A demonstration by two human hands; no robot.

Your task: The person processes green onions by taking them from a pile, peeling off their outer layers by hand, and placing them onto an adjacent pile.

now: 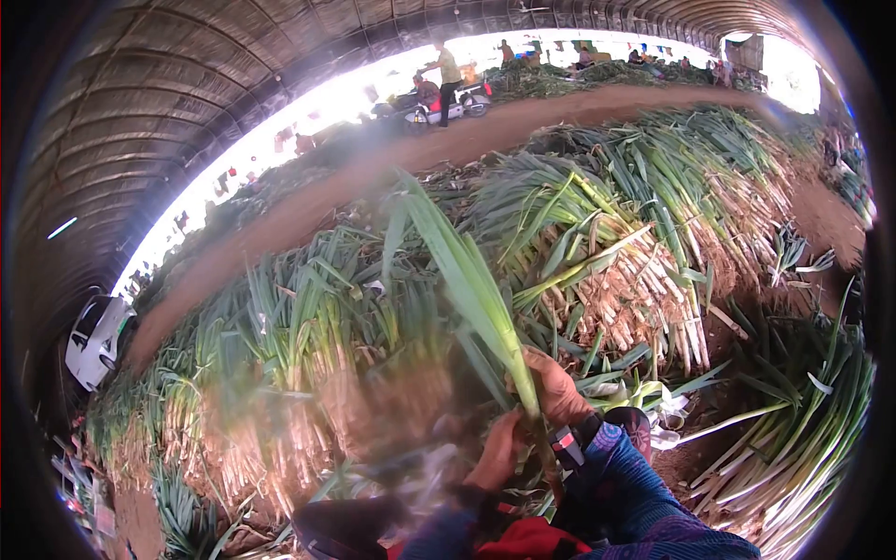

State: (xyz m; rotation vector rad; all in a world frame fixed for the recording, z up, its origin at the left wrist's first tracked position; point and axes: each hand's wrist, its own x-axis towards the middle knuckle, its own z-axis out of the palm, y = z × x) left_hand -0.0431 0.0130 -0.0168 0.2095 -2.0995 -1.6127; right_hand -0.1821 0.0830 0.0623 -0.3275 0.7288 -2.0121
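Note:
A single leek [507, 343] stands tilted in front of me, its broad green leaves pointing up and away and its stem running down toward my lap. My right hand [560, 392] is closed around the stem from the right side. Lower down, my left hand [497, 454] grips the same stem from the left, its fingers partly hidden and a little blurred. Beyond my hands lies a heap of leeks [616, 289] with pale root ends facing me.
More leeks [289, 392] are stacked in a long row at left, partly smeared by a blur. Loose leeks [793, 448] lie at right. A dirt lane [373, 177] runs behind, with a person beside a motorcycle [448, 107] and a white car [98, 341].

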